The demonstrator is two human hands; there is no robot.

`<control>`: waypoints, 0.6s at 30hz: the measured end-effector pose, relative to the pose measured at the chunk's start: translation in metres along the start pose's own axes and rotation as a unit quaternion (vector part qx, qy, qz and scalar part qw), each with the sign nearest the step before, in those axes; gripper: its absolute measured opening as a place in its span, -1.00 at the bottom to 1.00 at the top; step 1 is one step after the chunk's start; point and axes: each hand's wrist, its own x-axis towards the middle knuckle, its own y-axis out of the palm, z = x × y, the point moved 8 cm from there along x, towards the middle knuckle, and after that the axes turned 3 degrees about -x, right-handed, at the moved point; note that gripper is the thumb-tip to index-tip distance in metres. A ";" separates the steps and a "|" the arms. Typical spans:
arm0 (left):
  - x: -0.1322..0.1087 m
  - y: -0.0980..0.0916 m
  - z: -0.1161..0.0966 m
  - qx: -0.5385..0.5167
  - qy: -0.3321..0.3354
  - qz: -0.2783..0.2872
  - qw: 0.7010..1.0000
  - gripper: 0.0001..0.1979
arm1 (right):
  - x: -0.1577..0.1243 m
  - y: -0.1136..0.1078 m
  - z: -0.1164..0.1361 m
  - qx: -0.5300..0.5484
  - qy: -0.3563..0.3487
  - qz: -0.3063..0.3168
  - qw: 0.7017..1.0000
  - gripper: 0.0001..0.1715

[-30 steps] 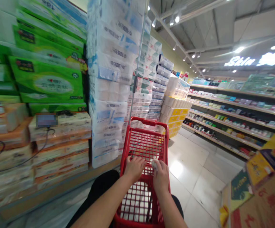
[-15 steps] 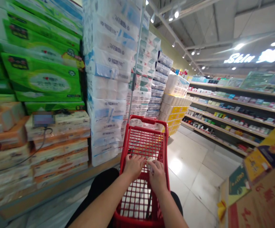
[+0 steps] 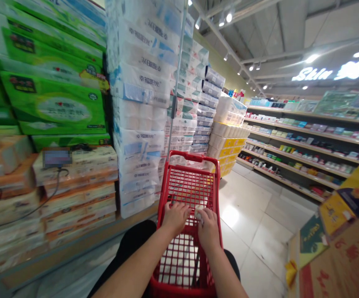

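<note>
Between my black-clad knees stands a red plastic shopping basket (image 3: 163,194) with gridded walls. My left hand (image 3: 177,217) lies palm down over its middle, fingers stretched forward and slightly curled; whether they touch the grid is unclear. Beside it, my right hand (image 3: 208,225) is closed around a small whitish crumpled wad (image 3: 198,212), perhaps tissue or cloth, mostly covered by the fingers. A narrow gap separates the two hands.
Green tissue packs (image 3: 58,103) and orange-and-cream packs (image 3: 83,198) are piled at left. Tall stacks of toilet rolls (image 3: 142,149) stand ahead, behind a thin metal pole (image 3: 174,105). Stocked shelves (image 3: 297,142) line the far right; cardboard cartons (image 3: 343,260) sit near right on tiled floor (image 3: 250,223).
My right hand has moved slightly to the right with the whitish wad, away from my left hand's fingertips. The left hand stays nearly in place.
</note>
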 end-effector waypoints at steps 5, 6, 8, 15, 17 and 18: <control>0.000 -0.001 -0.001 0.001 0.001 0.001 1.000 -0.58 | 0.001 -0.001 0.002 0.000 -0.002 0.010 1.000 -0.45; 0.000 -0.001 -0.001 0.000 0.002 0.001 1.000 -0.58 | 0.002 -0.003 0.001 -0.006 0.011 -0.001 1.000 -0.44; 0.000 -0.002 -0.001 0.000 0.003 0.002 1.000 -0.58 | 0.002 -0.006 -0.002 -0.020 0.034 -0.020 0.999 -0.41; 0.000 -0.002 -0.001 -0.003 0.003 0.003 1.000 -0.56 | -0.001 0.003 0.005 0.008 -0.022 0.012 1.000 -0.47; -0.001 -0.003 -0.001 -0.004 -0.001 0.008 1.000 -0.56 | -0.001 0.002 0.004 0.008 -0.013 0.003 1.000 -0.47; -0.001 -0.003 -0.001 -0.005 -0.002 0.010 1.000 -0.56 | -0.001 0.001 0.002 0.004 -0.006 -0.001 1.000 -0.46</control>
